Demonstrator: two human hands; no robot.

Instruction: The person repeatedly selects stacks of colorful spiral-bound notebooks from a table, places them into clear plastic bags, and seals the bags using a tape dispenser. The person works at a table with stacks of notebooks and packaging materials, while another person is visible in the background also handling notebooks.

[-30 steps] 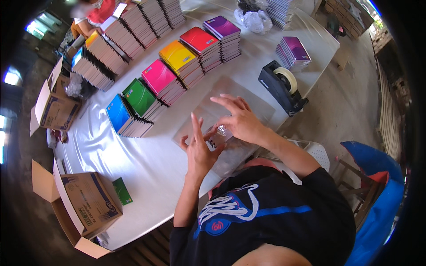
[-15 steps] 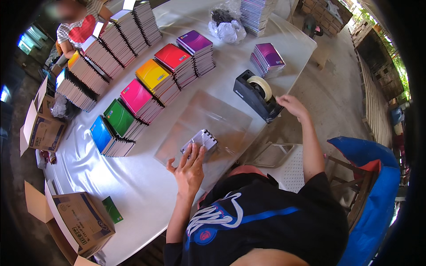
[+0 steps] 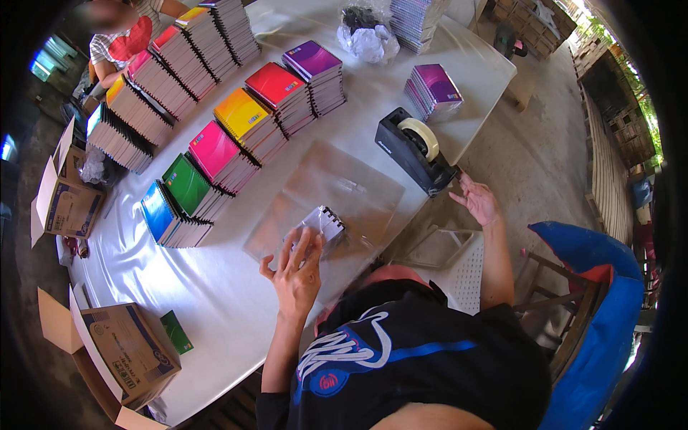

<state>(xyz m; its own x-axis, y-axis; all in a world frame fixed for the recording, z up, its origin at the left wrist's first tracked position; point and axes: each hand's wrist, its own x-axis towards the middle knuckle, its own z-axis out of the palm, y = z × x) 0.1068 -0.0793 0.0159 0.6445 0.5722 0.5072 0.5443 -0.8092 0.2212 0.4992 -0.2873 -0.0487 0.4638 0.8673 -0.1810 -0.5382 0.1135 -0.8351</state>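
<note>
A small spiral-bound notebook bundle (image 3: 324, 223) lies in clear plastic on a transparent sheet (image 3: 315, 172) at the table's near edge. My left hand (image 3: 295, 276) is open, fingers spread, its fingertips at the bundle's near side. To the right stands a black tape dispenser (image 3: 412, 154) with a roll of clear tape (image 3: 421, 136). My right hand (image 3: 479, 202) is beside the dispenser's cutting end, just past the table edge, thumb and fingers apart. Whether a strip of tape clings to its fingertips is too small to tell.
A row of notebook stacks, from a blue stack (image 3: 159, 208) to a purple stack (image 3: 313, 61), crosses the table (image 3: 215, 315). A small purple stack (image 3: 436, 84) stands behind the dispenser. Cardboard boxes (image 3: 132, 351) sit at the left; a white chair (image 3: 462, 269) is at the right. Another person (image 3: 118, 43) is at the far left.
My right hand has moved down a little and opened from a closed pinch by the dispenser's end. My left hand has slid slightly toward me, off the bundle's top.
</note>
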